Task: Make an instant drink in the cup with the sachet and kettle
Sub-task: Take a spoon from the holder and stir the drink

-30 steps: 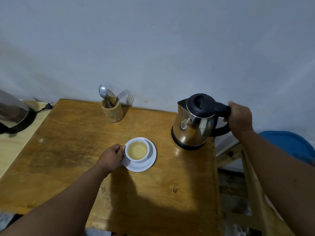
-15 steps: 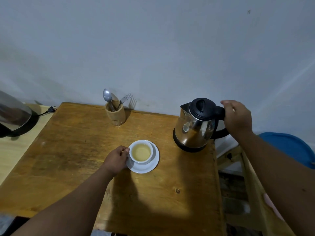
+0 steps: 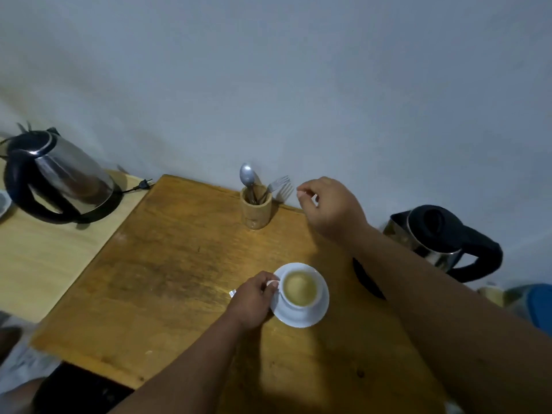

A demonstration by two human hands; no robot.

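Head view showed my left hand [image 3: 254, 300] pinched on the handle of the cup [image 3: 300, 289], which sat on its saucer [image 3: 321, 309] on the table [image 3: 179, 264]. The cup already held pale yellowish liquid, so I judged pouring done. The kettle [image 3: 436, 237] stood at the right edge. My right hand [image 3: 328, 207], empty with fingers loosely curled, hovered near the spoon [image 3: 247, 176] in the holder [image 3: 256, 209]; stirring seemed left. No sachet was plainly visible.

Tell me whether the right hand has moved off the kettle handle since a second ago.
Yes. The right hand has left the steel kettle's black handle and moved leftward, now empty beside the bamboo cutlery holder.
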